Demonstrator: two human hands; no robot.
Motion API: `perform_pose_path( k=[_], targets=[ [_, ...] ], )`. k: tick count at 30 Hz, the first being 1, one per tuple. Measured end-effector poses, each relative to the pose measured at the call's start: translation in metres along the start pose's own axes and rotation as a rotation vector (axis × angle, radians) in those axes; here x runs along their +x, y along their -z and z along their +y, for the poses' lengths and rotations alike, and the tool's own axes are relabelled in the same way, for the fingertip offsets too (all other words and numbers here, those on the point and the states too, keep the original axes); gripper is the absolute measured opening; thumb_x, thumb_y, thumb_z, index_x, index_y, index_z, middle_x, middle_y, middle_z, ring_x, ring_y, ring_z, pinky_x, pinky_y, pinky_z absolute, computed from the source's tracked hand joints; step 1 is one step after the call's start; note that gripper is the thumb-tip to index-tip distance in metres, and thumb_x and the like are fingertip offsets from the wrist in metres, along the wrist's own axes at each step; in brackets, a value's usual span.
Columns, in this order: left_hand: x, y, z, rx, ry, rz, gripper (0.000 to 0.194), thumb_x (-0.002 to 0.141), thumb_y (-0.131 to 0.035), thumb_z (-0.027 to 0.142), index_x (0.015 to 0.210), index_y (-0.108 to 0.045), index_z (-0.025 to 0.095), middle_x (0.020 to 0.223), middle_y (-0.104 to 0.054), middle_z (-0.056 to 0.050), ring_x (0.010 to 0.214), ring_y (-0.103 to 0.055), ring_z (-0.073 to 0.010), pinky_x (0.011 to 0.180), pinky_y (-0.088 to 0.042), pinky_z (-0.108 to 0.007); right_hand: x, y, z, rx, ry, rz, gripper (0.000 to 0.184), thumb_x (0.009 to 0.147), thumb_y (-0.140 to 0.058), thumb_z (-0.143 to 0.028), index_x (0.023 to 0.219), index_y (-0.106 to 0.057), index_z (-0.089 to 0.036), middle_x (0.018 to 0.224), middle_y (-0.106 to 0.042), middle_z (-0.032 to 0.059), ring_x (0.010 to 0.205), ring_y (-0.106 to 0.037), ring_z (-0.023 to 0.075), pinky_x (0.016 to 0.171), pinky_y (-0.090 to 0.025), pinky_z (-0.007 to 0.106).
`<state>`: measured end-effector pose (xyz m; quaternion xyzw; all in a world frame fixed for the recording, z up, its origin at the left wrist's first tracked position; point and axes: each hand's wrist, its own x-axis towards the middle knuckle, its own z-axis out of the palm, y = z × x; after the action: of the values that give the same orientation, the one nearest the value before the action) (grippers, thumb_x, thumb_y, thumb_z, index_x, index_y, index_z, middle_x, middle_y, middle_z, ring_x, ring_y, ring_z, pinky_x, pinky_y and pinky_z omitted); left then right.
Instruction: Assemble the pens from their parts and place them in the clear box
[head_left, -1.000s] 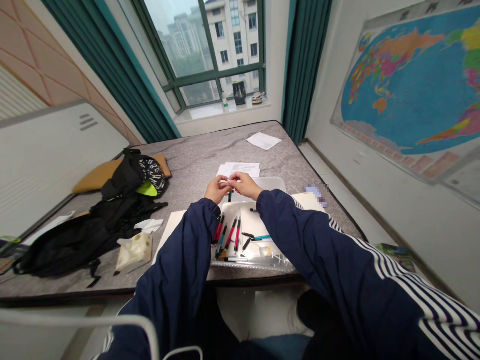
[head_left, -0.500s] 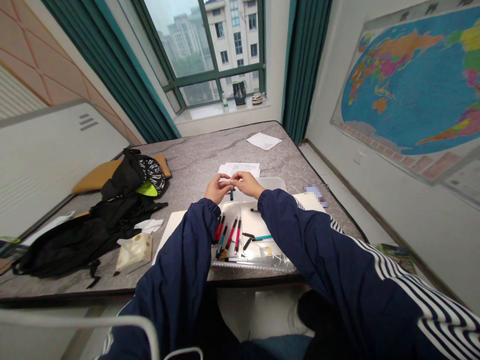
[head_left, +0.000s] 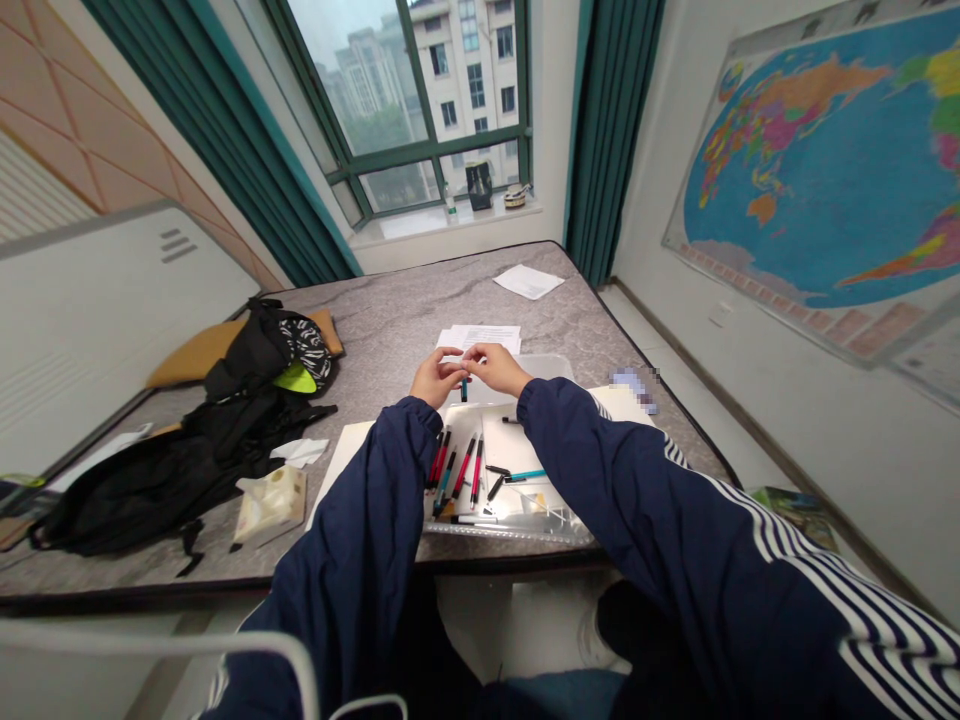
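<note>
My left hand [head_left: 435, 378] and my right hand [head_left: 496, 368] meet fingertip to fingertip above the far part of a clear plastic tray [head_left: 517, 532]. Both are closed in a pinch around a teal pen [head_left: 464, 390], whose lower end points down below the fingers. Its upper end is hidden by my fingertips. Nearer to me in the tray lie several red-and-black pens [head_left: 463, 467], a teal pen barrel [head_left: 526, 476], small black pen parts [head_left: 496, 487] and a silvery pen or tube [head_left: 474, 519].
Left of the tray are a tissue pack [head_left: 270, 502], a crumpled tissue [head_left: 300, 452] and a black backpack [head_left: 142, 490]. Printed sheets [head_left: 480, 336] lie beyond my hands, with another paper [head_left: 529, 281] farther back. The mattress [head_left: 405, 300] ends at a dark front edge.
The hands stay in nearly the same place, with small finger movements. My right hand has shifted very slightly rightward, and a little more of the teal pen shows below the fingers.
</note>
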<state>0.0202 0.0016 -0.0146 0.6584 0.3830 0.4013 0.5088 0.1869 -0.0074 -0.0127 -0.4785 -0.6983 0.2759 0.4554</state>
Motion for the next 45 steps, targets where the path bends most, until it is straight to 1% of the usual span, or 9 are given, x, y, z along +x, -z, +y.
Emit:
perform_pose_path(
  k=[6, 12, 20, 31, 34, 37, 39, 41, 45],
  targets=[
    [0.0003, 0.0006, -0.0013, -0.002, 0.005, 0.016, 0.05, 0.067, -0.075, 0.026, 0.111, -0.053, 0.019, 0.086, -0.074, -0.004, 0.076, -0.072, -0.0185, 0.06, -0.054, -0.024, -0.0006, 0.0022, -0.0013, 0.002, 0.001, -0.013, 0.007, 0.08, -0.066, -0.019, 0.081, -0.071, -0.014, 0.075, -0.069, 0.0023, 0.071, -0.061, 0.0124, 0.069, -0.043, 0.024],
    [0.0002, 0.0004, 0.001, -0.003, 0.016, 0.017, 0.045, 0.067, -0.074, 0.025, 0.107, -0.054, 0.017, 0.083, -0.074, -0.004, 0.075, -0.071, -0.0179, 0.06, -0.053, -0.023, -0.0009, 0.003, 0.0012, 0.005, -0.013, -0.034, 0.009, 0.082, -0.066, -0.02, 0.083, -0.072, -0.014, 0.073, -0.069, 0.0017, 0.064, -0.059, 0.011, 0.065, -0.043, 0.023],
    [0.0005, 0.0004, -0.0005, 0.013, 0.008, 0.012, 0.043, 0.067, -0.075, 0.027, 0.104, -0.055, 0.017, 0.084, -0.074, -0.005, 0.076, -0.071, -0.018, 0.061, -0.053, -0.024, -0.0021, 0.0045, -0.0004, -0.012, -0.023, -0.033, 0.01, 0.082, -0.066, -0.021, 0.082, -0.072, -0.014, 0.073, -0.068, 0.002, 0.065, -0.058, 0.0111, 0.063, -0.043, 0.022],
    [0.0019, 0.0026, -0.0013, 0.009, -0.003, 0.014, 0.044, 0.067, -0.076, 0.031, 0.103, -0.054, 0.017, 0.088, -0.074, -0.006, 0.076, -0.071, -0.0179, 0.061, -0.053, -0.024, -0.0021, 0.0058, -0.0014, -0.004, -0.027, -0.013, 0.01, 0.08, -0.067, -0.022, 0.08, -0.072, -0.014, 0.072, -0.067, 0.002, 0.067, -0.06, 0.0119, 0.067, -0.046, 0.024],
    [0.0019, 0.0024, -0.0016, 0.008, 0.0, 0.019, 0.045, 0.067, -0.077, 0.032, 0.103, -0.055, 0.018, 0.087, -0.074, -0.006, 0.077, -0.071, -0.0183, 0.061, -0.053, -0.025, -0.0031, 0.0059, -0.0026, 0.04, -0.065, 0.0, 0.012, 0.079, -0.069, -0.024, 0.087, -0.069, -0.014, 0.073, -0.066, 0.0004, 0.057, -0.058, 0.0097, 0.059, -0.046, 0.023],
    [0.0015, 0.0017, -0.001, 0.008, 0.01, 0.019, 0.045, 0.066, -0.077, 0.032, 0.103, -0.055, 0.018, 0.088, -0.074, -0.007, 0.077, -0.071, -0.0183, 0.061, -0.052, -0.025, -0.0036, 0.006, -0.0037, 0.133, -0.131, 0.049, 0.023, 0.077, -0.072, -0.024, 0.096, -0.063, -0.015, 0.071, -0.065, -0.0015, 0.046, -0.055, 0.0079, 0.046, -0.043, 0.02],
    [0.0011, 0.0014, -0.0005, 0.011, 0.016, 0.017, 0.045, 0.066, -0.077, 0.032, 0.103, -0.055, 0.018, 0.089, -0.074, -0.007, 0.077, -0.07, -0.0181, 0.061, -0.052, -0.025, -0.0033, 0.0063, -0.0043, 0.189, -0.155, 0.061, 0.02, 0.078, -0.072, -0.025, 0.091, -0.062, -0.015, 0.067, -0.065, -0.0007, 0.046, -0.056, 0.0082, 0.042, -0.043, 0.018],
    [0.001, 0.0014, -0.0005, 0.018, 0.019, 0.012, 0.045, 0.066, -0.077, 0.031, 0.103, -0.055, 0.018, 0.089, -0.074, -0.007, 0.077, -0.07, -0.0179, 0.062, -0.052, -0.025, -0.0027, 0.0069, -0.0048, 0.233, -0.16, 0.048, 0.015, 0.081, -0.07, -0.026, 0.084, -0.062, -0.014, 0.066, -0.067, 0.0016, 0.048, -0.058, 0.0086, 0.042, -0.044, 0.017],
    [0.0013, 0.0023, -0.0027, 0.042, 0.017, 0.002, 0.046, 0.066, -0.077, 0.03, 0.105, -0.055, 0.019, 0.086, -0.074, -0.005, 0.077, -0.07, -0.0178, 0.063, -0.052, -0.026, -0.0019, 0.0072, -0.0054, 0.319, -0.187, 0.019, 0.02, 0.087, -0.064, -0.032, 0.082, -0.064, -0.013, 0.069, -0.07, 0.0049, 0.049, -0.061, 0.0089, 0.043, -0.048, 0.017]
  ],
)
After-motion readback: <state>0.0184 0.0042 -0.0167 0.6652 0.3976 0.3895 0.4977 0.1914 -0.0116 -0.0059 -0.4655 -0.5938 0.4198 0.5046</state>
